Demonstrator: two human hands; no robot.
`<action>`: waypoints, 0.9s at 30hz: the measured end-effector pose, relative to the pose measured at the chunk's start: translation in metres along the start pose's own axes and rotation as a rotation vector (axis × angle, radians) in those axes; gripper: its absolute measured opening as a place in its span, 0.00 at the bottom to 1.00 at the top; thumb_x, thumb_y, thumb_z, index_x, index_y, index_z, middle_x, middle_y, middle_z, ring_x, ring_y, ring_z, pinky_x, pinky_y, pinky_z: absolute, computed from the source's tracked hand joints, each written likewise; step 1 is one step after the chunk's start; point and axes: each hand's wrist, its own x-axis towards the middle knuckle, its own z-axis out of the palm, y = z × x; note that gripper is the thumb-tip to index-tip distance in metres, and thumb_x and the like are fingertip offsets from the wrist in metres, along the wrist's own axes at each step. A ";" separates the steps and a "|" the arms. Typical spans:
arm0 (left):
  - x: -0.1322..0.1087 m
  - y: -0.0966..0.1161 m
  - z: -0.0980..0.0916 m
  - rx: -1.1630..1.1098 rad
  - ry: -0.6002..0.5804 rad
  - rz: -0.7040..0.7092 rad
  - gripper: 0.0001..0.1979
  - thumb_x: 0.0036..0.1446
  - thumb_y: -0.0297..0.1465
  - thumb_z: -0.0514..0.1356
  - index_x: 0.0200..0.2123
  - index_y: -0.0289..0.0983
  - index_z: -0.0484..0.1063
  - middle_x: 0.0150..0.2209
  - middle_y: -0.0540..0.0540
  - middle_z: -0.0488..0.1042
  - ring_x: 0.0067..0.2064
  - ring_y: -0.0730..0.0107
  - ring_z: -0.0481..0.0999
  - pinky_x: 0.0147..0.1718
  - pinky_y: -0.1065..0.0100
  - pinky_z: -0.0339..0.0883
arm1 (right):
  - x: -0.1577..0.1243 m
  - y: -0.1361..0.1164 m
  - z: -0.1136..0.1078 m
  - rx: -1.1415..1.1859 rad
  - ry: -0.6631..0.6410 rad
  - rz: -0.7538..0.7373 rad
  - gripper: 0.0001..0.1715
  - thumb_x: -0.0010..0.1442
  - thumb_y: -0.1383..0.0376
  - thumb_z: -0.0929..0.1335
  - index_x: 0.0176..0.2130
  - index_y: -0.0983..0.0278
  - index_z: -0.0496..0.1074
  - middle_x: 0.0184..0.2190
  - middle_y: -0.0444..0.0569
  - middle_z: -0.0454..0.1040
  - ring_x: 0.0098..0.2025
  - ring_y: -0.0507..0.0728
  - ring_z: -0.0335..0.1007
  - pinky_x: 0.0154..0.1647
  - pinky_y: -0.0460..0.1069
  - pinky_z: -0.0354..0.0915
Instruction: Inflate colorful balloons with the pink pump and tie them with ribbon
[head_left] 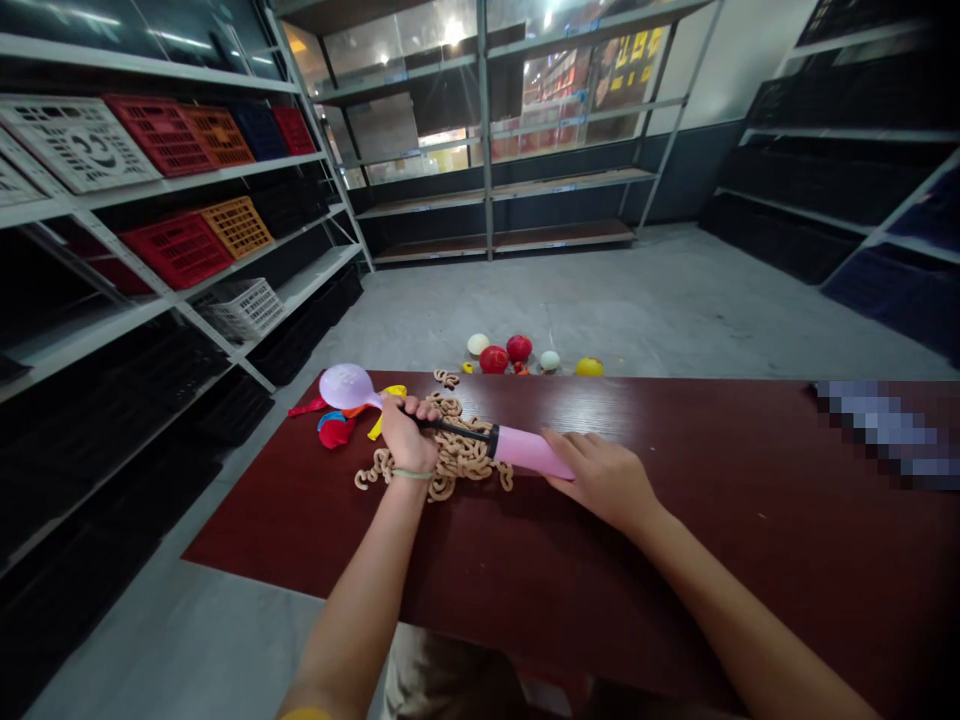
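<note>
A pink hand pump (525, 451) lies across the dark red table (675, 540), its black nozzle pointing left. My left hand (409, 432) is closed around the nozzle tip and the neck of a partly inflated lilac balloon (347, 387). My right hand (604, 480) grips the pump's pink barrel at its right end. Under the pump lies a heap of tan curled clips (457, 455). Flat red, blue and yellow balloons (337, 428) rest on the table just left of my left hand.
Several inflated balloons, red, white and yellow (517, 356), lie on the grey floor beyond the table's far edge. Metal shelving with red, orange and white crates (176, 245) lines the left. More shelves stand at the back and right. A blurred patch (889, 432) covers the table's right end.
</note>
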 end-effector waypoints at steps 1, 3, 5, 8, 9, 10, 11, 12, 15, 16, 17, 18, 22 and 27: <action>0.006 0.006 -0.003 -0.015 0.015 0.021 0.14 0.60 0.35 0.56 0.27 0.39 0.54 0.19 0.58 0.51 0.17 0.81 0.55 0.18 0.74 0.51 | -0.001 0.008 -0.002 -0.018 0.013 -0.012 0.25 0.65 0.54 0.64 0.57 0.61 0.67 0.39 0.49 0.77 0.37 0.56 0.69 0.34 0.49 0.53; 0.016 0.015 -0.008 -0.039 0.032 0.069 0.14 0.61 0.35 0.56 0.27 0.39 0.54 0.19 0.58 0.52 0.17 0.81 0.56 0.18 0.74 0.51 | -0.003 0.018 -0.005 -0.040 0.035 -0.018 0.24 0.65 0.55 0.64 0.57 0.61 0.67 0.40 0.50 0.77 0.38 0.57 0.69 0.34 0.49 0.53; 0.022 0.022 -0.011 -0.046 0.033 0.105 0.14 0.62 0.35 0.56 0.27 0.39 0.54 0.19 0.58 0.52 0.17 0.81 0.56 0.18 0.74 0.50 | -0.004 0.021 -0.007 -0.043 0.041 -0.006 0.24 0.65 0.56 0.64 0.57 0.61 0.67 0.40 0.50 0.77 0.39 0.57 0.68 0.34 0.49 0.53; 0.016 0.021 -0.006 -0.054 -0.002 0.138 0.15 0.62 0.36 0.57 0.27 0.39 0.54 0.20 0.58 0.52 0.17 0.82 0.56 0.18 0.75 0.50 | -0.003 0.010 -0.006 -0.027 0.022 0.044 0.24 0.63 0.55 0.65 0.56 0.62 0.68 0.37 0.50 0.76 0.36 0.57 0.68 0.32 0.49 0.51; 0.009 0.017 -0.002 -0.058 -0.028 0.135 0.15 0.62 0.36 0.57 0.27 0.39 0.54 0.20 0.58 0.52 0.18 0.82 0.56 0.18 0.75 0.50 | -0.003 0.005 -0.005 -0.015 0.011 0.064 0.24 0.62 0.55 0.65 0.55 0.62 0.69 0.37 0.50 0.76 0.35 0.57 0.69 0.31 0.49 0.51; 0.001 0.011 0.003 -0.059 -0.061 0.124 0.16 0.61 0.36 0.58 0.27 0.39 0.54 0.20 0.58 0.52 0.18 0.82 0.55 0.18 0.75 0.50 | -0.003 -0.002 -0.004 0.001 0.001 0.085 0.24 0.62 0.55 0.66 0.54 0.63 0.69 0.37 0.50 0.76 0.35 0.57 0.69 0.31 0.49 0.51; -0.009 0.004 0.007 -0.055 -0.096 0.097 0.15 0.61 0.35 0.58 0.27 0.39 0.54 0.20 0.58 0.52 0.18 0.82 0.55 0.18 0.75 0.50 | -0.002 -0.009 -0.004 0.021 -0.004 0.107 0.24 0.61 0.55 0.66 0.54 0.63 0.69 0.37 0.50 0.76 0.35 0.57 0.69 0.30 0.49 0.51; -0.019 -0.004 0.012 -0.041 -0.135 0.079 0.15 0.61 0.36 0.58 0.28 0.39 0.55 0.21 0.58 0.52 0.18 0.81 0.56 0.18 0.75 0.51 | -0.002 -0.016 -0.003 0.044 -0.002 0.130 0.24 0.61 0.55 0.66 0.54 0.63 0.69 0.37 0.50 0.77 0.34 0.56 0.70 0.30 0.49 0.52; -0.043 -0.026 0.019 0.039 -0.192 -0.002 0.15 0.62 0.37 0.58 0.27 0.39 0.56 0.20 0.57 0.53 0.18 0.80 0.57 0.18 0.74 0.53 | 0.000 -0.033 -0.002 0.106 0.014 0.194 0.24 0.61 0.55 0.66 0.53 0.62 0.68 0.38 0.49 0.77 0.35 0.56 0.71 0.30 0.49 0.53; -0.047 -0.031 0.020 0.064 -0.192 -0.020 0.16 0.62 0.38 0.58 0.27 0.39 0.57 0.20 0.56 0.54 0.18 0.79 0.57 0.18 0.73 0.54 | 0.001 -0.037 -0.002 0.119 0.015 0.201 0.24 0.61 0.55 0.65 0.53 0.62 0.67 0.38 0.49 0.77 0.35 0.56 0.71 0.30 0.49 0.54; -0.048 -0.034 0.019 0.084 -0.185 -0.028 0.16 0.62 0.39 0.58 0.27 0.39 0.57 0.20 0.56 0.54 0.18 0.79 0.57 0.18 0.73 0.55 | 0.003 -0.040 -0.001 0.128 0.012 0.193 0.24 0.61 0.55 0.65 0.54 0.62 0.67 0.39 0.49 0.77 0.35 0.56 0.71 0.30 0.49 0.54; -0.047 -0.035 0.018 0.097 -0.172 -0.027 0.16 0.62 0.39 0.58 0.27 0.39 0.57 0.20 0.56 0.55 0.18 0.79 0.58 0.18 0.73 0.55 | 0.004 -0.041 0.000 0.133 0.005 0.176 0.24 0.62 0.54 0.65 0.54 0.62 0.67 0.39 0.49 0.77 0.35 0.56 0.71 0.31 0.49 0.55; -0.031 -0.026 0.014 0.099 -0.097 -0.014 0.16 0.62 0.38 0.57 0.27 0.39 0.55 0.20 0.57 0.54 0.18 0.79 0.58 0.19 0.73 0.55 | 0.007 -0.029 0.003 0.107 -0.010 0.099 0.25 0.63 0.53 0.64 0.56 0.61 0.65 0.40 0.49 0.77 0.37 0.56 0.71 0.32 0.49 0.55; -0.004 0.004 0.005 0.009 -0.056 0.025 0.13 0.61 0.32 0.56 0.27 0.39 0.54 0.20 0.57 0.53 0.19 0.80 0.57 0.20 0.73 0.54 | 0.003 0.001 -0.003 0.000 0.000 0.050 0.25 0.64 0.55 0.65 0.57 0.60 0.66 0.41 0.50 0.76 0.39 0.57 0.69 0.35 0.50 0.54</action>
